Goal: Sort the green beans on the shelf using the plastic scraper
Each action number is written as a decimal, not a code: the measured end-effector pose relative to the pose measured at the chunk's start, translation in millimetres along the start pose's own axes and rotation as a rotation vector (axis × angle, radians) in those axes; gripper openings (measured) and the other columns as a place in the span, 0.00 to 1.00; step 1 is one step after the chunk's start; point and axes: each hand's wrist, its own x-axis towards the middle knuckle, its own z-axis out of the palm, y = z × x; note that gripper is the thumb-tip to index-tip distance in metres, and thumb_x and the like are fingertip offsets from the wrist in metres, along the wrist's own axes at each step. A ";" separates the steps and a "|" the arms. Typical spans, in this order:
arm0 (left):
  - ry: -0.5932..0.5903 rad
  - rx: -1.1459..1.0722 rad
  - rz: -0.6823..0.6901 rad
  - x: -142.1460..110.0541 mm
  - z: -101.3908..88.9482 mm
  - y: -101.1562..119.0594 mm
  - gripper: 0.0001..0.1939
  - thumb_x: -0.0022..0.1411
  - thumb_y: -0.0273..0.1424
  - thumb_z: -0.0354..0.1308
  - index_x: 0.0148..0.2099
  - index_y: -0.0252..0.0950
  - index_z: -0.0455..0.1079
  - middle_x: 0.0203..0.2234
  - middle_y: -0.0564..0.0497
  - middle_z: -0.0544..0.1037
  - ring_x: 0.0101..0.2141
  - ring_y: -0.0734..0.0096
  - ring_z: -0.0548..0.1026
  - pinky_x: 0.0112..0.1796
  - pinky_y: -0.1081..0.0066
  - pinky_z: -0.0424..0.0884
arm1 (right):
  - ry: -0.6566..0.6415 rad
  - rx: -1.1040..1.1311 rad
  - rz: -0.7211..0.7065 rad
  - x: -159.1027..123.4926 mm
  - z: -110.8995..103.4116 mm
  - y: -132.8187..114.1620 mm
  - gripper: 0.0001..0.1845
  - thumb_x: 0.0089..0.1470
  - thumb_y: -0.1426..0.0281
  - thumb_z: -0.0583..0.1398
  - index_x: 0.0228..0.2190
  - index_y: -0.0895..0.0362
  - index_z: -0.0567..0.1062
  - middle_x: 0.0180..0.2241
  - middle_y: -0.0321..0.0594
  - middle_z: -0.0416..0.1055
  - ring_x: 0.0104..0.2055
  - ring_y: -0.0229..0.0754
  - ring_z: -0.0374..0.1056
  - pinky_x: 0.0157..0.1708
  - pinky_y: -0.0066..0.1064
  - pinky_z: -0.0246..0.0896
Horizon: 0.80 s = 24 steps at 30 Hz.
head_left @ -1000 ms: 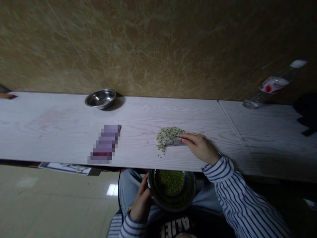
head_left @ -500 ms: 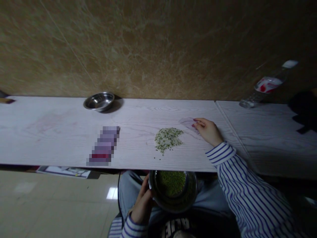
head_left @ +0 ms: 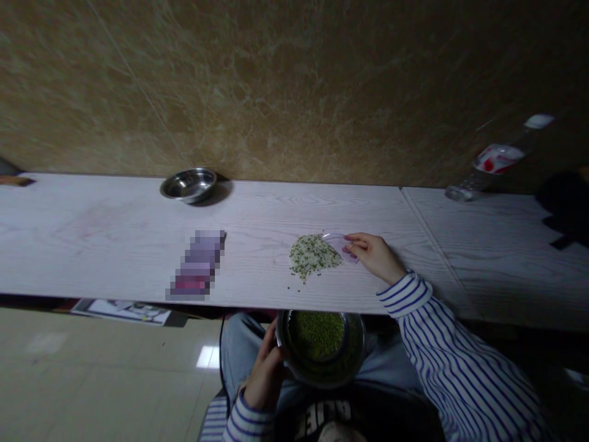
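Note:
My left hand (head_left: 267, 371) grips the left rim of a metal bowl (head_left: 356, 353), held over my lap just below the table's front edge. Small green beans (head_left: 319, 334) lie inside it. On the tabletop my right hand (head_left: 375, 255) pinches a thin, clear, purplish plastic scraper (head_left: 338, 240). Its curved edge touches the right side of a flat heap of white grains mixed with green beans (head_left: 313, 255). A few stray beans lie in front of the heap.
A second metal bowl (head_left: 189, 186) stands near the wall at the left. A pixelated flat object (head_left: 197, 265) lies left of the heap. On the right are a clear bottle (head_left: 499, 158) and a dark object (head_left: 565, 202). The pale wood table (head_left: 105, 245) meets a marbled wall.
My right hand has moved left and slightly toward me, bringing the plastic scraper against the heap's right edge. My left hand still holds the bowl in the same place.

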 end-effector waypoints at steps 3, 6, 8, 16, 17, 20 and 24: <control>0.007 0.022 -0.015 -1.5 0.8 0.7 0.42 0.47 0.31 0.65 0.66 0.42 0.63 0.54 0.43 0.76 0.44 0.53 0.74 0.33 0.67 0.72 | -0.035 0.032 0.007 -8.7 1.4 -3.3 0.10 0.53 0.76 0.63 0.39 0.58 0.81 0.33 0.45 0.83 0.36 0.46 0.81 0.37 0.35 0.78; -0.007 0.026 -0.021 -1.9 1.0 0.4 0.43 0.46 0.31 0.64 0.67 0.43 0.62 0.57 0.43 0.74 0.42 0.54 0.75 0.31 0.68 0.72 | -0.044 0.021 0.003 -15.6 2.1 -6.6 0.11 0.54 0.75 0.63 0.40 0.58 0.81 0.35 0.47 0.83 0.37 0.46 0.81 0.39 0.37 0.78; -0.018 0.015 -0.022 -2.2 1.4 0.2 0.44 0.46 0.31 0.63 0.67 0.43 0.62 0.57 0.44 0.74 0.42 0.55 0.75 0.30 0.68 0.71 | -0.054 0.018 -0.020 -19.0 2.4 -8.5 0.11 0.54 0.75 0.63 0.40 0.58 0.81 0.37 0.47 0.83 0.38 0.46 0.81 0.40 0.37 0.78; -0.034 0.039 -0.014 -6.1 4.1 3.0 0.47 0.46 0.32 0.62 0.70 0.41 0.57 0.57 0.42 0.74 0.37 0.57 0.75 0.25 0.68 0.70 | -0.096 -0.050 -0.093 -29.6 4.1 -20.9 0.13 0.54 0.75 0.62 0.40 0.57 0.82 0.37 0.45 0.84 0.38 0.44 0.81 0.43 0.37 0.77; -0.040 0.037 -0.009 -6.3 4.0 3.2 0.46 0.46 0.31 0.63 0.69 0.41 0.57 0.57 0.42 0.73 0.37 0.57 0.75 0.25 0.68 0.69 | -0.102 -0.065 -0.096 -31.2 4.6 -22.5 0.13 0.54 0.76 0.61 0.40 0.57 0.82 0.37 0.45 0.84 0.39 0.45 0.81 0.43 0.37 0.77; -0.046 0.036 -0.006 -6.4 3.1 3.0 0.45 0.46 0.31 0.63 0.68 0.42 0.60 0.57 0.42 0.74 0.37 0.57 0.74 0.25 0.69 0.68 | -0.117 -0.097 -0.108 -35.8 6.6 -25.4 0.14 0.54 0.76 0.60 0.41 0.57 0.82 0.38 0.44 0.84 0.39 0.45 0.81 0.44 0.37 0.77; -0.032 0.025 -0.012 -7.0 2.5 2.5 0.45 0.46 0.31 0.63 0.69 0.42 0.60 0.57 0.42 0.74 0.38 0.57 0.75 0.25 0.69 0.69 | -0.124 -0.148 -0.120 -41.8 9.0 -26.8 0.14 0.55 0.73 0.60 0.42 0.56 0.82 0.39 0.45 0.83 0.40 0.46 0.80 0.44 0.40 0.77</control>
